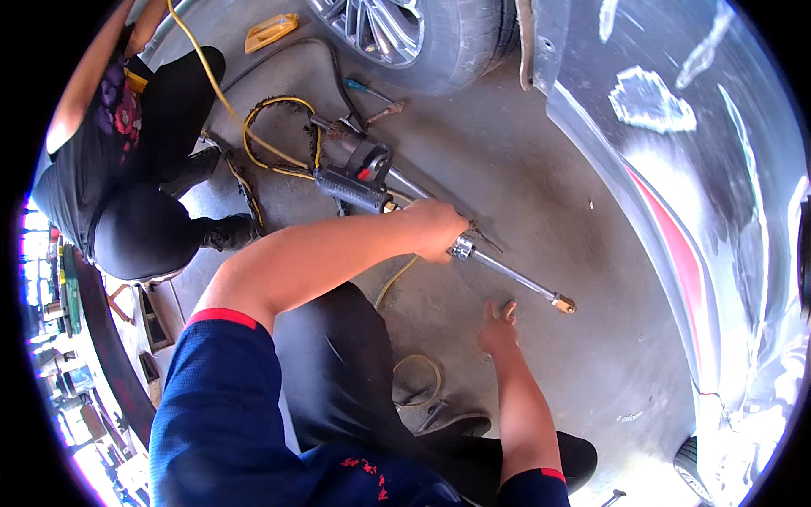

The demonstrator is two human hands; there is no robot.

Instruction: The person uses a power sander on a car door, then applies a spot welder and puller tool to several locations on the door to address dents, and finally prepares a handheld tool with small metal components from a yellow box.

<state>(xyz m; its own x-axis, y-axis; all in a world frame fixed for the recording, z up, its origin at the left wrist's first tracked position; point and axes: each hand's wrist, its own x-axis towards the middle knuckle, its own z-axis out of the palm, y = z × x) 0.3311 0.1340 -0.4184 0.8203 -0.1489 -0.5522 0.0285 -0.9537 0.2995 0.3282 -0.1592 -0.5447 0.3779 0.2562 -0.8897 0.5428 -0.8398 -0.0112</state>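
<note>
Rod of silver metal, long and thin (pixel 517 275), with a small brass-coloured tip (pixel 564 303), was on the left of the big grey car body panel with pale sanded patches (pixel 714 194). It slanted, its tip directed toward the lower edge of the panel but clearly apart from it. Bare left hand (pixel 435 230) was closed around the tool at the rear end of the rod, on the side away from the panel. Farther from the panel than this hand was a black tool body with a thick, ribbed handle (pixel 353 188); because the hand covered the middle, I could not tell whether it was joined to the rod. Bare right hand (pixel 498 328) was released, with fingers partly bent and nothing inside, nearer to the panel than the left hand was, beside the rod without touching it. Far to the left of the panel ran a thin yellow hose (pixel 218 89), partly looped.

In my judgement, good handling called for the right hand to support the rod behind its tip, so the length would not swing against the panel. It also seemed wise to keep the hose slack and its loops away from the feet.
</note>
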